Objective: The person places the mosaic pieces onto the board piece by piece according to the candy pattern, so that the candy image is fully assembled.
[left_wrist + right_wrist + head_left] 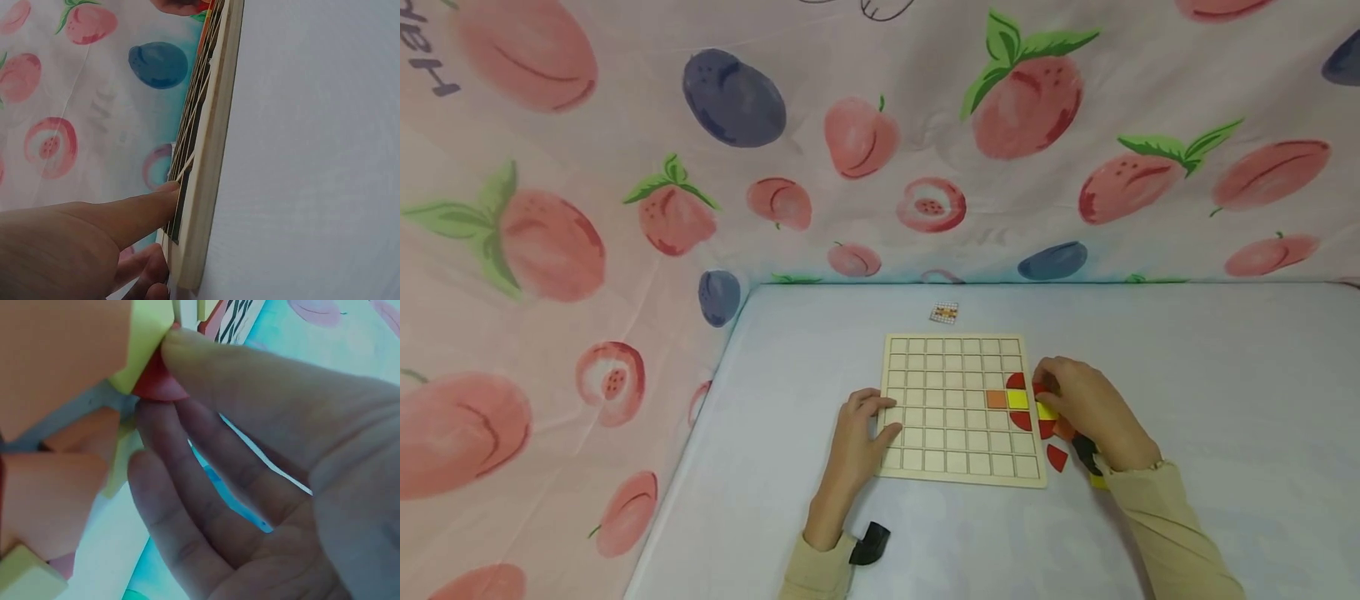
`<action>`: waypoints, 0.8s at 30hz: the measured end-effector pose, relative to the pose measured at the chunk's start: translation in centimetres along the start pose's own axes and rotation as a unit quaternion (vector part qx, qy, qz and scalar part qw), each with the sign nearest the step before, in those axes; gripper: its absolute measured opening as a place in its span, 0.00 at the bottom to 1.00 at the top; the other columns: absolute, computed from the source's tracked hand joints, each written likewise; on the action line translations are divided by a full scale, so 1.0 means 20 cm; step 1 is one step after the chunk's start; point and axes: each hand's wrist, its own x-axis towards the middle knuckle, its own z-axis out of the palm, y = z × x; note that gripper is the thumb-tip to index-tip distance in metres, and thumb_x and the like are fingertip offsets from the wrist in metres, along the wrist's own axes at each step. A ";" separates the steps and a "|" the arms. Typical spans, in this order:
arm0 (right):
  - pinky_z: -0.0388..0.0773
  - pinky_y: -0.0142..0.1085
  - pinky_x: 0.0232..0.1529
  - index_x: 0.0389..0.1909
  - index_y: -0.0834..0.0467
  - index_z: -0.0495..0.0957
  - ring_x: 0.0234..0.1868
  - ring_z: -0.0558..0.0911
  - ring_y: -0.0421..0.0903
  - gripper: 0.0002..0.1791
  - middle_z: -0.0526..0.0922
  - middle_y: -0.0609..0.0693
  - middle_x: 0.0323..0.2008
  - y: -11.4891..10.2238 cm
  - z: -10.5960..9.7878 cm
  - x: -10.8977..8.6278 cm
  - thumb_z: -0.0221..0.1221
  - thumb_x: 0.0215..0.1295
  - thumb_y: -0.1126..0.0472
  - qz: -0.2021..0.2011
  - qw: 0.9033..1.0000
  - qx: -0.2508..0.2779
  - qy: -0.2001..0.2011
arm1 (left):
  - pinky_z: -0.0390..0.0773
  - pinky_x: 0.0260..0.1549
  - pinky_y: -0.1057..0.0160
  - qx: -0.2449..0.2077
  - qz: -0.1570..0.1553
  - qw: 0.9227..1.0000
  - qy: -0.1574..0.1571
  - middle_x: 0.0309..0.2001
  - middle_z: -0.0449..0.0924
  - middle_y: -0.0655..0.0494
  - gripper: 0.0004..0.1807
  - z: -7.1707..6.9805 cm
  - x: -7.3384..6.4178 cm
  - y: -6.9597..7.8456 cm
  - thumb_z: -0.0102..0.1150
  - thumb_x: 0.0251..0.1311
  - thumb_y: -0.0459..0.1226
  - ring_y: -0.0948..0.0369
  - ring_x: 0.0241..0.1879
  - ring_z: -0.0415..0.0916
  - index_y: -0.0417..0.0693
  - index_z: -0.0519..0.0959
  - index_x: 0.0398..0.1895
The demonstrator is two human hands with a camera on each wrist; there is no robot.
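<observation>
A pale wooden grid board [936, 425] lies flat on the table. On its right columns sit an orange square tile [996, 399], a yellow square tile [1017, 399] and two red quarter-round tiles [1020, 421], above and below the yellow one. My left hand [855, 429] rests at the board's left edge, thumb [147, 215] on its top face. Just off the board's right edge, my right hand [1093, 408] pinches a red tile [156, 381] between thumb and fingers. Close under that hand lie loose yellow [1047, 411], red and orange [1063, 429] tiles, partly hidden.
A small printed card [945, 312] lies behind the board. A loose red tile [1057, 457], black pieces [1085, 454] and a yellow piece [1099, 482] are near the right wrist. Fruit-patterned cloth [850, 142] hangs behind and at the left of the white table [760, 400].
</observation>
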 end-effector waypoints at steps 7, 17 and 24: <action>0.81 0.46 0.45 0.41 0.62 0.81 0.38 0.77 0.52 0.09 0.83 0.54 0.36 -0.01 -0.02 -0.01 0.67 0.60 0.67 -0.006 0.999 0.030 0.010 | 0.71 0.57 0.47 -0.005 -0.005 1.000 -0.004 0.61 0.71 0.46 0.17 0.00 0.00 0.00 0.69 0.58 0.34 0.51 0.56 0.71 0.42 0.81 0.51; 0.78 0.43 0.41 0.38 0.61 0.81 0.35 0.77 0.48 0.07 0.83 0.50 0.32 -0.04 -0.03 0.03 0.68 0.59 0.68 -0.088 0.994 0.049 0.037 | 0.71 0.56 0.48 -0.003 -0.001 1.000 -0.001 0.61 0.72 0.46 0.17 0.00 -0.01 0.00 0.69 0.58 0.34 0.51 0.55 0.71 0.43 0.81 0.51; 0.79 0.45 0.43 0.38 0.62 0.82 0.36 0.79 0.48 0.06 0.84 0.51 0.34 -0.08 0.00 0.07 0.66 0.60 0.69 -0.089 0.994 0.043 0.039 | 0.72 0.56 0.48 0.001 0.002 1.000 0.000 0.60 0.72 0.45 0.17 0.00 0.00 0.00 0.69 0.58 0.34 0.51 0.55 0.72 0.42 0.81 0.51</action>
